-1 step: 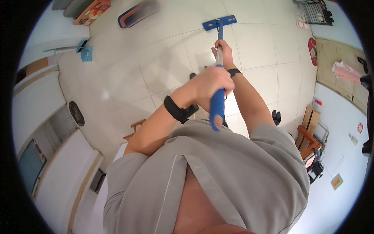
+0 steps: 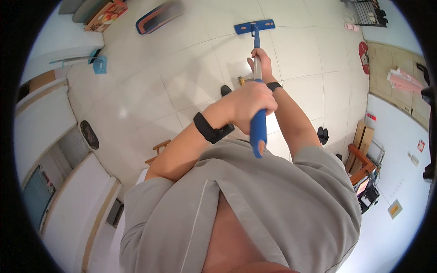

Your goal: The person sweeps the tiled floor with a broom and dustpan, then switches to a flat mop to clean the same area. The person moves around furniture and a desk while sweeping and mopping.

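A flat mop with a blue oblong head (image 2: pixel 255 27) rests on the tiled floor ahead of me. Its shaft, blue and pale grey, slants back toward my chest and ends in a thick blue grip (image 2: pixel 258 129). My left hand (image 2: pixel 251 103) is wrapped round the upper part, just above that grip's free end. Farther down, my right hand (image 2: pixel 263 63) closes round the shaft near the blue lower section. Both wrists carry black bands. A dark shoe (image 2: pixel 226 90) shows beside my left hand, next to a small yellow-and-dark thing (image 2: pixel 241 81) partly hidden by the shaft.
Far left lie a blue-rimmed oblong thing (image 2: pixel 159 17), blurred, and a printed carton (image 2: pixel 107 16). A blue dustpan (image 2: pixel 99 65) stands by the left wall. Wooden stool parts (image 2: pixel 159 148) show near my left elbow. Black slippers (image 2: pixel 322 135) and a red mat (image 2: pixel 363 58) lie right.
The mop's upper end and my left hand have shifted slightly right and nearer my body. The mop head has barely moved. More of the dark shoe and the yellow-and-dark thing shows.
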Tool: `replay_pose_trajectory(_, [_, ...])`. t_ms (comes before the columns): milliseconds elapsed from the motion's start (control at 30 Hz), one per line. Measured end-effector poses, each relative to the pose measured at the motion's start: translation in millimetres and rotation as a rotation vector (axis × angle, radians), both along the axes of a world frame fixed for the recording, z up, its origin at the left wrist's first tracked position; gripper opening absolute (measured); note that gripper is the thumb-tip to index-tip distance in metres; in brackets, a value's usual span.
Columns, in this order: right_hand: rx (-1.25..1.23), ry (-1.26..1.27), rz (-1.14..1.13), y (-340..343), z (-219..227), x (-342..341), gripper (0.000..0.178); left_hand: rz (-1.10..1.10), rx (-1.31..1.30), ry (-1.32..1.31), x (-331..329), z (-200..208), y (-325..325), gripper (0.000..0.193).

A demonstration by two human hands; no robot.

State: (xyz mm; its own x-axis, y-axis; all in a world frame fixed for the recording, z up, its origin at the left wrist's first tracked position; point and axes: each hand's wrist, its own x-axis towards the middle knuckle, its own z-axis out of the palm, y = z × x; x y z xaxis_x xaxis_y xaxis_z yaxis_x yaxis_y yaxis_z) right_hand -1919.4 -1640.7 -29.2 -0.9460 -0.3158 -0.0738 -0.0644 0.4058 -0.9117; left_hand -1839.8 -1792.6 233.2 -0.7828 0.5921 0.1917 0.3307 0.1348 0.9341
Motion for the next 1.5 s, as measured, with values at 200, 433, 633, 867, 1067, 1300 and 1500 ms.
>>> replay_pose_trajectory(200, [-0.107, 0.071, 0.032, -39, 10, 87, 0.042, -0.395, -0.254, -0.092, 46, 50, -39, 0.043])
replay_pose_trajectory(433, [-0.103, 0.007, 0.201, -199, 47, 205, 0.04, -0.393, -0.088, -0.055, 151, 91, -219, 0.04])
replay_pose_trajectory(633, [-0.051, -0.094, 0.391, -405, 71, 314, 0.039, 0.246, 0.178, -0.156, 298, 124, -414, 0.048])
replay_pose_trajectory(867, [0.077, -0.204, 0.653, -574, 94, 405, 0.037, 0.787, 0.406, -0.278, 429, 129, -583, 0.03])
replay_pose_trajectory(1067, [0.104, -0.272, 0.477, -542, 82, 438, 0.033, 0.709, 0.518, -0.414, 439, 98, -598, 0.024])
replay_pose_trajectory(1300, [0.096, -0.378, 0.115, -408, 53, 487, 0.029, 0.346, 0.389, -0.622, 365, 63, -499, 0.023])
replay_pose_trajectory(1500, [0.061, -0.405, -0.234, -325, 49, 585, 0.032, 0.006, 0.217, -0.718, 373, 58, -385, 0.032])
